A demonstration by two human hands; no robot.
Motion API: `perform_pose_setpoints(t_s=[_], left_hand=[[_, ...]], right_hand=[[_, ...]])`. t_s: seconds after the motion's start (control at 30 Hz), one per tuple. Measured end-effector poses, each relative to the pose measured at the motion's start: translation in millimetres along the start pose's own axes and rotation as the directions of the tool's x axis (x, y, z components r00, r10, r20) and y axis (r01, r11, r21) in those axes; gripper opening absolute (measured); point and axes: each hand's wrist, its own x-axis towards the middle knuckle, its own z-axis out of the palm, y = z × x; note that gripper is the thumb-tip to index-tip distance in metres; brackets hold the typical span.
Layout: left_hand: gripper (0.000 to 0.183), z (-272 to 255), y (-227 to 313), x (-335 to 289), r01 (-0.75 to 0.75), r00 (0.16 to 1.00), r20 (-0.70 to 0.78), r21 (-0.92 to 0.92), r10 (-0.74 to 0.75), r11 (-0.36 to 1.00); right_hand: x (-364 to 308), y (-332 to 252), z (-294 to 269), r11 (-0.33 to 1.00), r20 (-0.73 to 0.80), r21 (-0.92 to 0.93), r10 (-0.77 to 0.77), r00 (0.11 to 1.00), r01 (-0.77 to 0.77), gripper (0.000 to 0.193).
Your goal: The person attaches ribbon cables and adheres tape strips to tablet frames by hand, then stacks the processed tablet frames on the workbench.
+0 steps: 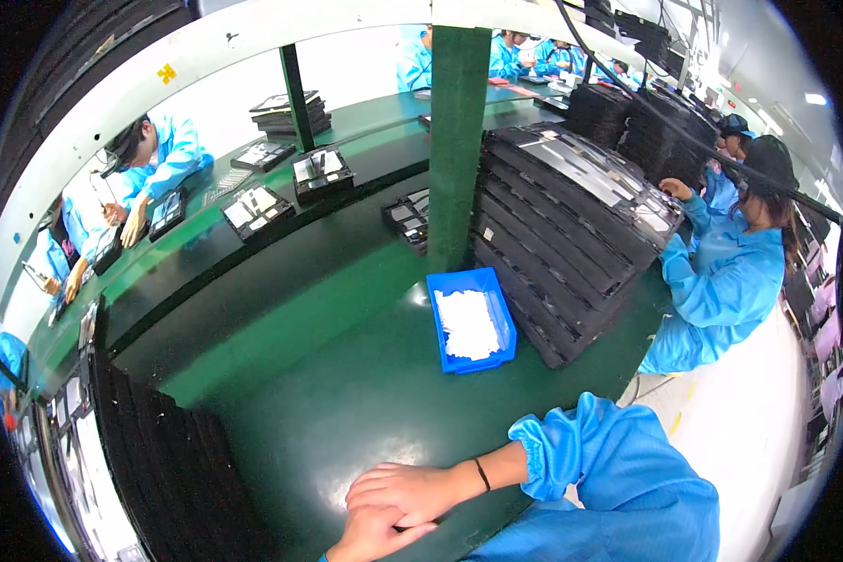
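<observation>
My right hand (412,491), with a dark band at its wrist, rests over part of my left hand (373,530) near the front edge of the green table (318,412). The right fingers lie flat and hold nothing. Of my left hand the back and the outstretched thumb show; its other fingers are partly covered by the right. No object appears in either hand. Beyond them on the table stands a blue plastic bin (507,328) holding a heap of small white pieces (468,323).
Black trays rise in a tall stack (553,253) at right and another stack (173,459) at left. A green post (457,140) stands behind the bin. Trays with flat parts (257,210) sit along a far line. A co-worker in blue (726,272) stands at right; others work across.
</observation>
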Motion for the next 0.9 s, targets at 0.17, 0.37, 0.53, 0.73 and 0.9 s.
perform_pose_setpoints(t_s=[0.17,0.37,0.53,0.73,0.9], left_hand=[[0.042,-1.4,2.3,0.8,0.016,1.000,0.015,-0.021,-0.016,1.000],[0.042,-0.1,2.0,-0.5,0.037,0.999,0.008,-0.029,-0.037,0.999],[0.041,-0.8,1.9,-0.4,0.043,0.999,0.007,-0.028,-0.043,0.999],[0.040,1.1,-2.9,-2.6,0.078,0.997,0.025,-0.035,-0.077,0.996],[0.039,1.0,-1.3,1.9,0.027,1.000,-0.011,-0.044,-0.028,0.999]], right_hand=[[-0.8,0.8,1.1,1.000,-0.025,0.020,-0.019,0.999,0.020,0.051],[-2.0,4.7,5.3,0.999,-0.048,0.023,-0.037,0.998,0.038,0.053],[-2.9,5.6,6.4,0.998,-0.079,0.015,-0.054,0.995,0.055,0.053],[-0.2,2.1,4.2,0.999,-0.069,0.019,-0.028,0.997,0.030,0.052],[-1.7,4.9,4.9,1.000,-0.072,0.008,-0.026,0.997,0.027,0.053]])
